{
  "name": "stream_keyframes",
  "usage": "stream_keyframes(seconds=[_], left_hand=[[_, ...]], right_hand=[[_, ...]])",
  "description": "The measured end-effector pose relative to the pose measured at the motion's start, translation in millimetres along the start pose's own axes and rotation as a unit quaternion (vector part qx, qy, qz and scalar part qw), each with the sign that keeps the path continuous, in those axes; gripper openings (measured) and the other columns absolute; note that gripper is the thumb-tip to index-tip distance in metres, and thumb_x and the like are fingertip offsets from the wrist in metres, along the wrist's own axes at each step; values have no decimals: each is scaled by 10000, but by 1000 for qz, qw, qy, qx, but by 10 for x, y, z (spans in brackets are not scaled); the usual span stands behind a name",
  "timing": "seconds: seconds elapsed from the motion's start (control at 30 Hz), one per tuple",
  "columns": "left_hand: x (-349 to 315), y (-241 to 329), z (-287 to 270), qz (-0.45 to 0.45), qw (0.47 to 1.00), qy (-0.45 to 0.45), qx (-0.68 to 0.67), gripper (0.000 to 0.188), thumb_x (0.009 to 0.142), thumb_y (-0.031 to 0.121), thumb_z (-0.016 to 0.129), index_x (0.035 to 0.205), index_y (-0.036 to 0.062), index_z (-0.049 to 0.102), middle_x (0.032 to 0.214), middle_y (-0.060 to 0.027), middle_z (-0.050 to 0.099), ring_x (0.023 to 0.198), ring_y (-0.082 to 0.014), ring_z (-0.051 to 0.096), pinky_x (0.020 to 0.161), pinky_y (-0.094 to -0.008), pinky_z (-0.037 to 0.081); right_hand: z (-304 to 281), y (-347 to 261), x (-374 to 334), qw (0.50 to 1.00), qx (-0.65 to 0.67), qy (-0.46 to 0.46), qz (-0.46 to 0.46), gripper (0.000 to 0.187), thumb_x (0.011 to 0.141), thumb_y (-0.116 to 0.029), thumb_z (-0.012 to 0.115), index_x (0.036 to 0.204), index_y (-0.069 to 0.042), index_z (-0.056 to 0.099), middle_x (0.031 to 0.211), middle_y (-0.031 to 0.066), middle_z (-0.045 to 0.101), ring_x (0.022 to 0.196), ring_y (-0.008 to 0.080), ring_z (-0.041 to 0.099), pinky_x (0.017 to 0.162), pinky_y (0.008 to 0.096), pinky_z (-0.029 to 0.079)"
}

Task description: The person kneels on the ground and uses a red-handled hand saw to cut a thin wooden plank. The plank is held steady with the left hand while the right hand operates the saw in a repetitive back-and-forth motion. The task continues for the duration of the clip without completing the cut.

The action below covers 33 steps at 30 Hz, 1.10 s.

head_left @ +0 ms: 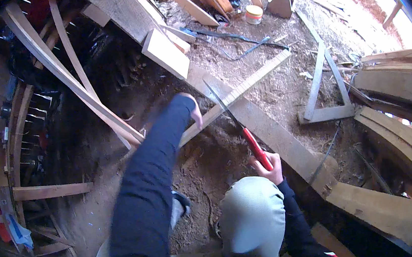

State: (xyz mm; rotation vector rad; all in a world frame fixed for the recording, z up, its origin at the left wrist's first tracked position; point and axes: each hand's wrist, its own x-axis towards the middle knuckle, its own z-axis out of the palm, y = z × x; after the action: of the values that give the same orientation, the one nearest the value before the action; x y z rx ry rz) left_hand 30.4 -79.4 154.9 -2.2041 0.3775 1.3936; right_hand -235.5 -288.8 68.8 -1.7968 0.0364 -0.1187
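My right hand (270, 168) is closed around the red handle of a handsaw (255, 148). Its dark, narrow blade points away to the upper left and crosses a pale wooden strip (256, 78). That strip lies slantwise over a long, wide plank (275, 131). To the left of the blade, my left hand (195, 113) is on the nearer part of the strip, with a finger or thumb reaching down over it. The hand looks closed on the strip, though the sleeve hides most of its fingers. Whether the blade has cut into the wood cannot be made out.
A pale wood block (166, 54) rests on the plank's far part. To the right lie a triangular wooden frame (326, 113) and curved timbers (400, 142). Long curved strips (64, 68) lean at left. A small tub (253, 15) and a dark strap (236, 36) lie beyond.
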Motion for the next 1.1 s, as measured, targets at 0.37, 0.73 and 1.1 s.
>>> stream_keyframes(seconds=[0.37,0.73,1.1], left_hand=[[1017,414,1071,19,827,415,-378,399,723,390,705,857,15,722,886,-244,679,882,-384,671,815,-444,540],[1255,410,1236,-23,793,504,-342,267,718,350,700,754,85,703,735,-178,676,694,-354,685,648,-443,566],[1220,448,1263,-14,797,482,-363,231,731,328,697,746,97,713,720,-153,681,679,-334,689,647,-435,564]], right_hand=[[176,234,-148,996,-47,-50,-54,130,781,-123,695,693,-73,615,479,72,455,380,204,461,427,317,387],[535,-9,156,995,-72,-46,-48,303,810,-70,657,570,-64,472,463,53,384,371,136,380,403,306,316],[536,-253,335,995,-97,-28,1,241,820,-80,657,620,-45,526,464,34,411,377,124,422,416,289,353]])
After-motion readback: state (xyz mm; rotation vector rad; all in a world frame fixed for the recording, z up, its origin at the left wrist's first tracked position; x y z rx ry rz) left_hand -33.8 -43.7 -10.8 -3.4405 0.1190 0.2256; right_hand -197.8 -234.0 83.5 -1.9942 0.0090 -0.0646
